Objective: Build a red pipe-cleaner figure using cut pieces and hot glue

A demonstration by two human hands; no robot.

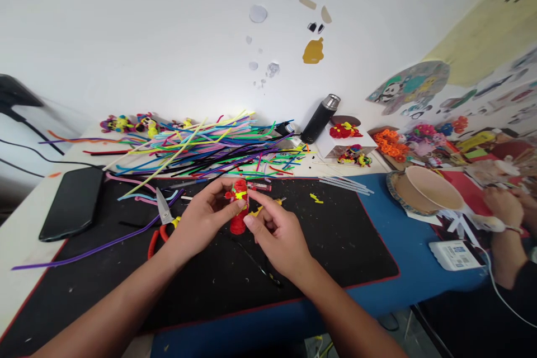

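Note:
A small red pipe-cleaner figure [238, 225] with a yellow band stands upright over the black mat. My left hand [207, 215] is closed around its left side, thumb across the front. From the right, my right hand [279, 235] grips the figure's edge with index finger and thumb, the other fingers curled. Something yellow shows behind those fingers, partly hidden, and I cannot tell what it is. Scissors [164, 207] with red and yellow handles lie just left of my left hand. A thin dark tool [258, 265] rests on the mat below the hands.
A heap of coloured pipe cleaners [210, 142] lies along the wall. A phone [73, 201] is at left, a black flask [321, 117] at the back. Finished figures [346, 130] sit on a white box [364, 142]. Right are bowls [434, 187] and a co-worker's hand [503, 207].

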